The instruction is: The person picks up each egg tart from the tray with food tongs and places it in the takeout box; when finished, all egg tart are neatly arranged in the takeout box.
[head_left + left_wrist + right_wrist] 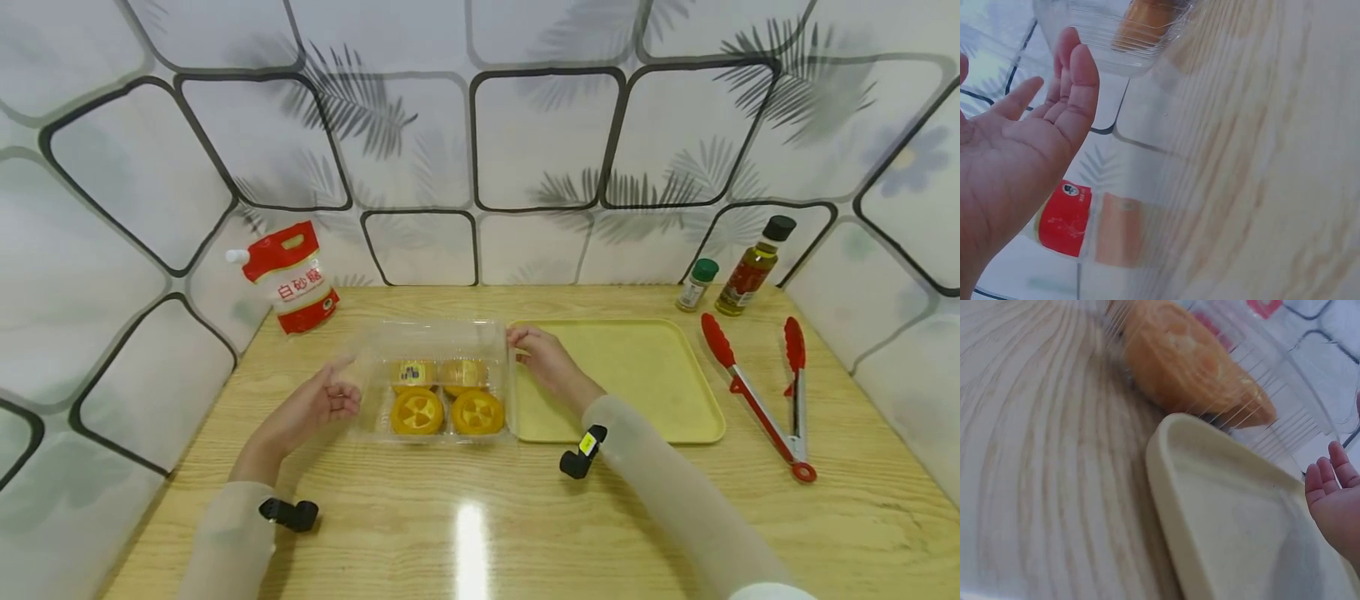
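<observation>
A clear plastic box (375, 421) stands on the wooden table with its clear lid (442, 335) raised at the back. Inside are several round golden pastries (477, 413); in the right wrist view, one pastry (1175, 356) shows through the ribbed wall. My left hand (318, 407) is at the box's left side, palm facing it, fingers loosely bent and holding nothing. At the lid's right edge is my right hand (551, 362), above the tray's left part. Its visible fingers are fairly straight; whether they touch the lid is unclear.
A yellow tray (622, 379) lies directly right of the box. Red-tipped tongs (761, 412) lie further right. Behind them stand a green-capped jar (696, 287) and an oil bottle (746, 275). A red-and-white sugar pouch (296, 283) stands back left, against the patterned wall.
</observation>
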